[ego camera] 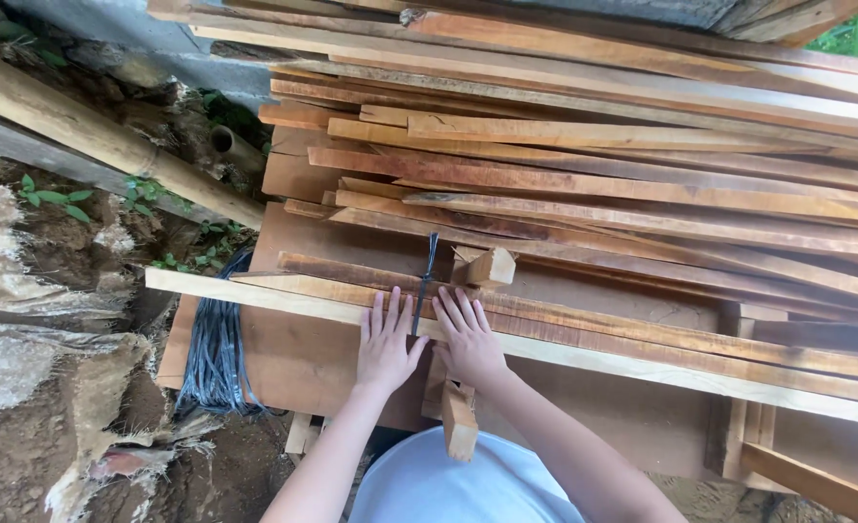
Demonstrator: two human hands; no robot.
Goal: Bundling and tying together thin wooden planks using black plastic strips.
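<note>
My left hand [387, 341] and my right hand [468, 339] lie flat, fingers spread, side by side on a long pale wooden slat [254, 293] that runs left to right across a flat brown board [303, 358]. Between the two hands a thin dark strap [425, 281] stands up across the slat. A small wooden block [490, 266] sits just beyond my right hand's fingertips. Another short wood piece [459, 421] stands below my right wrist.
A big pile of long reddish-brown planks [642, 174] fills the far side and right. A bundle of dark straps [218, 353] hangs at the board's left edge. A thick bamboo pole [99, 136] lies over muddy ground with small plants at the left.
</note>
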